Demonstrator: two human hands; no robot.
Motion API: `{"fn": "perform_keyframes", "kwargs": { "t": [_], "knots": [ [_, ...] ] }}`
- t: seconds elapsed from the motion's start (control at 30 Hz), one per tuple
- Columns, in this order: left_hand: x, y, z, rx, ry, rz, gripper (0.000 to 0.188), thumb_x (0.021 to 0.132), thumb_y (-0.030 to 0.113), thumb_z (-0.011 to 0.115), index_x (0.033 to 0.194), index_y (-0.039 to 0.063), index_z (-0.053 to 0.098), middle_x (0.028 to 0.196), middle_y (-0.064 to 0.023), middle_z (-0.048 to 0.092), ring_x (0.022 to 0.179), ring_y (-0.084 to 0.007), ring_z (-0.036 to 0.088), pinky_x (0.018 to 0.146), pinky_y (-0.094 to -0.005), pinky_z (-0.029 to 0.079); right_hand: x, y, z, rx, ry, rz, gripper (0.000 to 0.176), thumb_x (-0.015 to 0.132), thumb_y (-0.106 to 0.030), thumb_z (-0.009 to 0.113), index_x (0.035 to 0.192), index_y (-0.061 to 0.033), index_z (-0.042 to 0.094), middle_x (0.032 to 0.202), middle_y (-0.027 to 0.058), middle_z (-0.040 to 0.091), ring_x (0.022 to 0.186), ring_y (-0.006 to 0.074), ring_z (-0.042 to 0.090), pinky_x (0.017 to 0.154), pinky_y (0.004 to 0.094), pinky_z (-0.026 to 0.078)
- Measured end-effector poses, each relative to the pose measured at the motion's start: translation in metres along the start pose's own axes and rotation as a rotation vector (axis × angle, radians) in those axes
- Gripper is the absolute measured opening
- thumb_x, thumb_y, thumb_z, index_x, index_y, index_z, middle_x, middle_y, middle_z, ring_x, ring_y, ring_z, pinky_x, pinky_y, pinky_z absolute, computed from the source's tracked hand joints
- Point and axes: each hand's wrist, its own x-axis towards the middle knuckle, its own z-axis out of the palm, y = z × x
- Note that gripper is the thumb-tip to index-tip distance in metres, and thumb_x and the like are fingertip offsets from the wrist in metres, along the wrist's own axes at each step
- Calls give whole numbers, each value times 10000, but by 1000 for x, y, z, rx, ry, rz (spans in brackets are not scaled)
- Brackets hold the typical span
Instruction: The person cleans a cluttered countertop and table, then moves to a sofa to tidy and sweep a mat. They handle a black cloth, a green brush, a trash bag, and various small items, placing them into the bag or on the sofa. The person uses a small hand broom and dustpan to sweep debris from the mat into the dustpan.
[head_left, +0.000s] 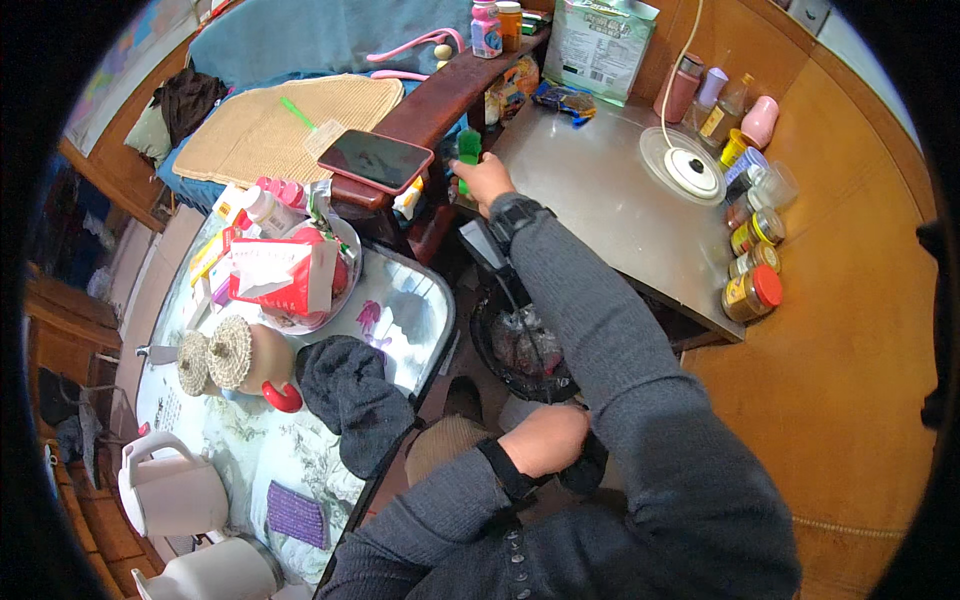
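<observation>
My right hand (487, 180) reaches forward between the dark wooden armrest (450, 112) and the metal-topped table (577, 172). Its fingers are closed on a green plastic item (469, 150), perhaps a brush; the exact kind is unclear. My left hand (549, 441) is low in front of my body, back up and curled, its fingers hidden. A thin dark rod or cord (534, 322) runs down toward it from a grey and black object (484, 246) under my right wrist. Whether the left hand holds it cannot be told. Between the hands stands a black-lined bin (525, 345) with crumpled clear plastic inside.
At left, a patterned table (420, 300) bears a dark cloth (356, 397), lidded mug (259, 356), pale kettle (176, 487), purple cloth (297, 514) and red-white box (281, 274). A smartphone (377, 160) lies on the armrest. Jars (752, 292) and bottles line the metal table's right edge.
</observation>
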Motion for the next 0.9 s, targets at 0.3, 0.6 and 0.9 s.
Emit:
{"fn": "perform_keyframes", "kwargs": {
  "t": [0.3,0.6,0.9],
  "knots": [
    [5,-8,-35,-89,80,-185,248,800,50,515,1033,25,598,890,-227,631,866,-404,607,745,-463,485,-81,-20,-53,-749,-817,120,515,866,-296,656,1250,22,526,876,82,671,750,145,648,626,273,520],
    [-2,-30,-70,-796,942,-298,249,891,59,555,1125,-24,567,1018,-67,644,955,-147,584,875,-274,455,-206,-45,-176,-248,-804,151,643,795,-381,706,1240,49,532,1190,102,577,1098,171,508,987,309,379],
    [4,-27,-75,-1074,884,-201,500,819,-46,580,1291,-79,417,1240,-149,555,1131,-225,544,1002,-314,406,-208,-41,-159,318,-401,177,491,821,-64,673,1269,10,486,1144,83,603,963,185,614,889,303,493]
  ]
}}
